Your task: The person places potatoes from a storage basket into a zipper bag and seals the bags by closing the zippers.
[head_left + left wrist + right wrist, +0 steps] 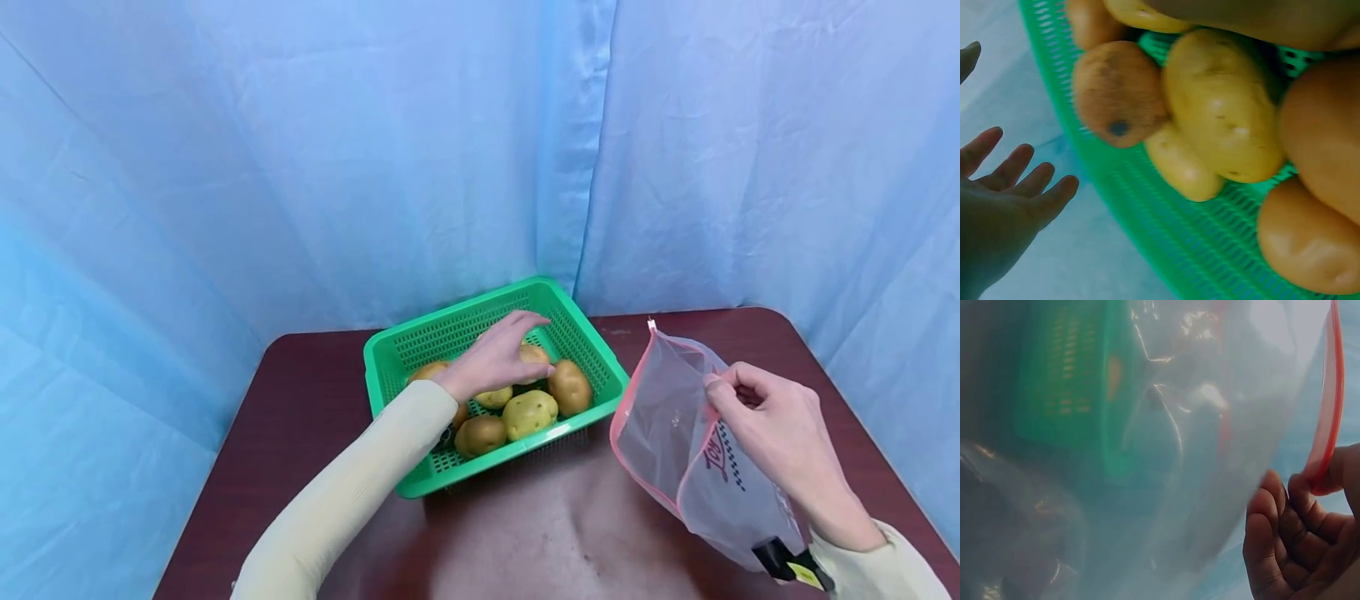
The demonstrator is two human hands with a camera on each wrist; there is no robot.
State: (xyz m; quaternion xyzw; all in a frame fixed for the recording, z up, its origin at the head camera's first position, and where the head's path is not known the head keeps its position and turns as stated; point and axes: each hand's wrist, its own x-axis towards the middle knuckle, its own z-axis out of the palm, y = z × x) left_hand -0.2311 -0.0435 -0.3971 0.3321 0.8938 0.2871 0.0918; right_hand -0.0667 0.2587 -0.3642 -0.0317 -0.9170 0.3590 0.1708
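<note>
Potatoes (531,414) lay in the basket (435,337); my left hand (495,354) hung over them, fingers spread, holding nothing; my right hand (780,425) pinched the bag (738,508) by its edge; a steady pinch, I judged, would best keep its mouth wide.

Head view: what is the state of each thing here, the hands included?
Green basket: upright, holding potatoes.
Potatoes: loose, in the basket.
Clear bag: mouth open, apparently empty.
Left hand: extended over the basket, holding nothing.
Right hand: pinching the bag's rim.
Blue curtain: hanging, wrinkled.
</note>
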